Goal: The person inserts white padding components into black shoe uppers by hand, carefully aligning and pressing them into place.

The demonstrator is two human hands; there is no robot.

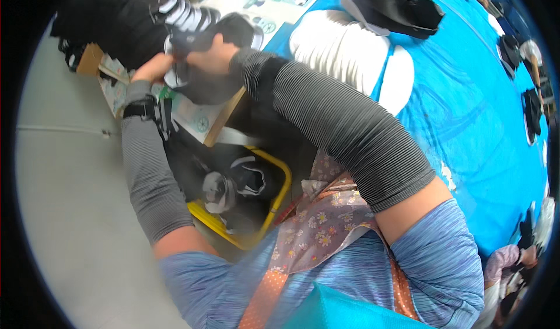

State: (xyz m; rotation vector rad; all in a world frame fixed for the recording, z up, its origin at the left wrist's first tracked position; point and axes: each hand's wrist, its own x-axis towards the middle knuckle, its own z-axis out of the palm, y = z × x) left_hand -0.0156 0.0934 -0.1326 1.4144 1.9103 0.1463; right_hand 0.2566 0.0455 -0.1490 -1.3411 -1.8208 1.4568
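At the upper left, over the table's corner, my right hand (pixel 213 57) is closed on a black shoe upper (pixel 204 85) with pale edges; motion smears it. My left hand (pixel 154 67) grips the left side of the same piece, its fingertips partly hidden behind it. Just beyond my hands lies a row of black-and-white shoe pieces (pixel 185 15), stacked close against one another. A large black heap (pixel 108 19) is to the left of that row.
Below the table edge (pixel 224 117), a yellow basket (pixel 284 192) holds several shoe uppers (pixel 251 177). On the blue table cover (pixel 466 89) lie a stack of white insoles (pixel 338 46) and a black shoe upper (pixel 402 9). A co-worker's sleeve (pixel 503 262) shows at lower right.
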